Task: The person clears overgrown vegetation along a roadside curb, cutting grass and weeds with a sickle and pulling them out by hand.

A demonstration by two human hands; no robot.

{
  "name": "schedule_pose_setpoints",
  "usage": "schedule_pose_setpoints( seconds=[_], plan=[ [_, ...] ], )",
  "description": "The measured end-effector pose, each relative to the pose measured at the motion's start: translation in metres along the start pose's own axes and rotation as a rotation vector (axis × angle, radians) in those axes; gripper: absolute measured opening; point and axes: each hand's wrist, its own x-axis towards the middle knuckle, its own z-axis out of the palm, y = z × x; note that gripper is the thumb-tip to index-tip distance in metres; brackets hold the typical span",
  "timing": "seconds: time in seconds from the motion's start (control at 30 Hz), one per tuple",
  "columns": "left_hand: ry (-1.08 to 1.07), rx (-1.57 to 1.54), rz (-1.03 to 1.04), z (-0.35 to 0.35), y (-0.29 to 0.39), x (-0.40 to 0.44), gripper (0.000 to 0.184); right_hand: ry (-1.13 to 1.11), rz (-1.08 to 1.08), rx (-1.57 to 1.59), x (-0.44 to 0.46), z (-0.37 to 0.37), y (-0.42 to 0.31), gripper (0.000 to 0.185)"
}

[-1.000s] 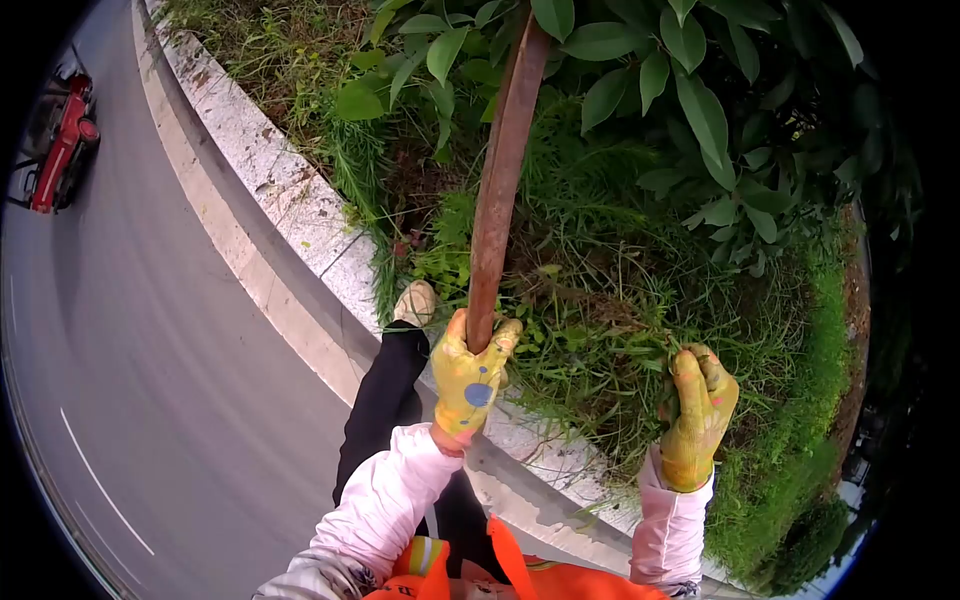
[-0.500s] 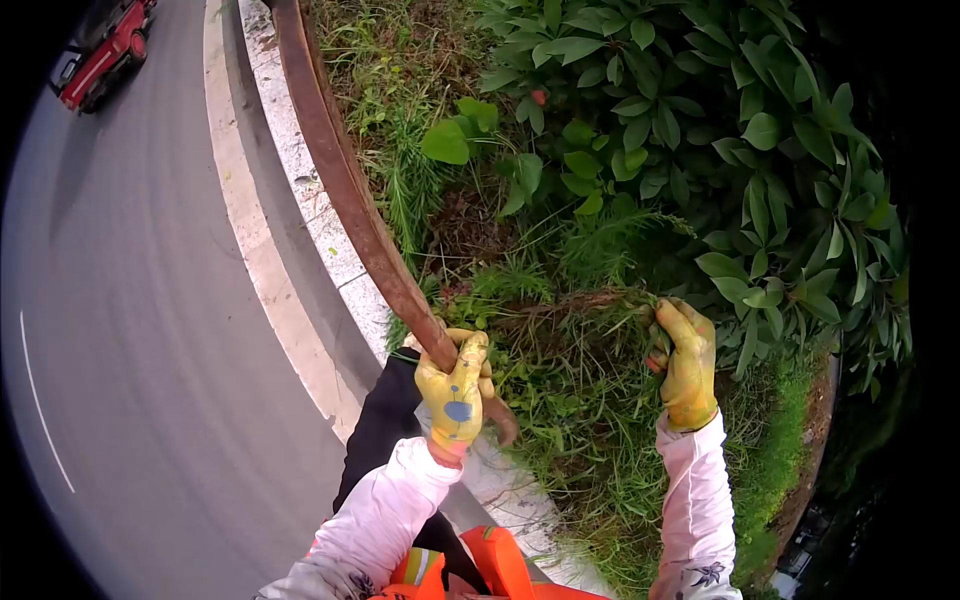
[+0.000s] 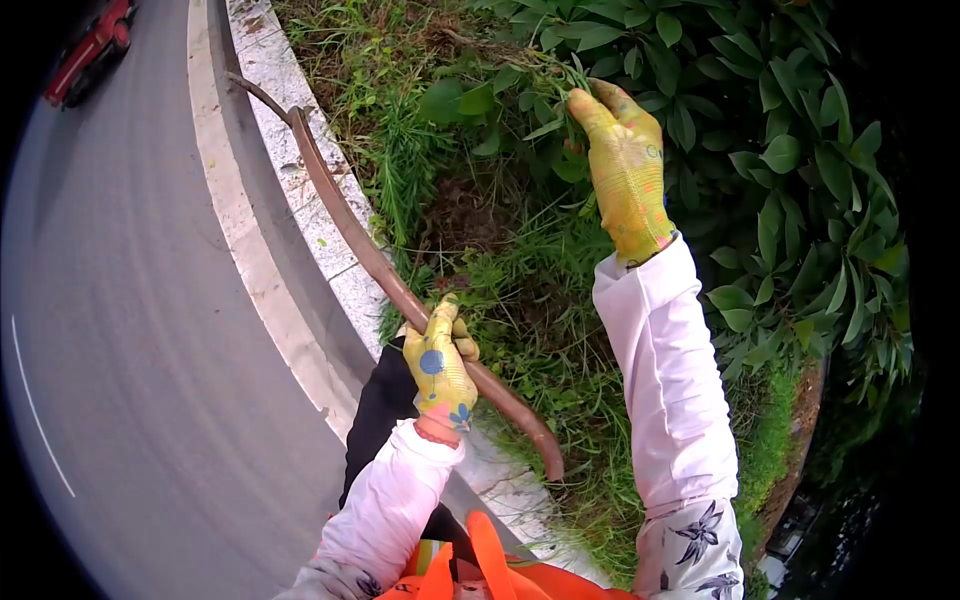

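While the dark marks low on your orange vest [image 3: 490,545] are too small to read, the prints on your clothing show plainly: a blue dot [image 3: 432,361] and a blue flower [image 3: 460,416] on the left glove [image 3: 442,385], and a dark floral motif [image 3: 698,532] on the right sleeve [image 3: 662,380]. Your left hand [image 3: 440,365] has its fingers wrapped around a long, curved brown shaft [image 3: 345,215]; the blunt end slants down to the right over the grass [image 3: 590,440], and the upper length runs up to the left across the white kerb [image 3: 262,45]. You cannot tell from this angle whether the thin dark piece [image 3: 258,95] at the far end touches the stone. Your right hand [image 3: 625,165] is raised well apart from the left, thumb and fingertips apparently pinching a clump of weeds [image 3: 515,55], with brownish stems trailing left. A broad-leaved shrub [image 3: 790,150] crowds just beside that hand, its leaves making the clump's outline hard to pick out. Your black trouser leg [image 3: 380,415] is partly covered by the left hand and sleeve. To the left lies a grey road [image 3: 140,330], with a red vehicle [image 3: 92,52] near the upper corner, partly cut off by the view's dark edge.
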Motion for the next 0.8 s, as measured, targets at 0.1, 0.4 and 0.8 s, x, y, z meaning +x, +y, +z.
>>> schedule_pose_setpoints(
  seconds=[0.1, 0.4, 0.8],
  plan=[
    [0.012, 0.045, 0.035, 0.001, -0.002, 0.009, 0.016, 0.021, -0.212, -0.4, -0.046, 0.014, 0.075, 0.029],
    [0.081, 0.139, -0.013, -0.003, -0.015, 0.006, 0.015, -0.506, 0.082, -1.1, -0.119, 0.044, 0.203, 0.026],
    [0.042, 0.143, -0.08, -0.01, -0.029, 0.006, 0.02, -0.787, 0.33, -1.013, -0.206, 0.001, 0.257, 0.029]
  ],
)
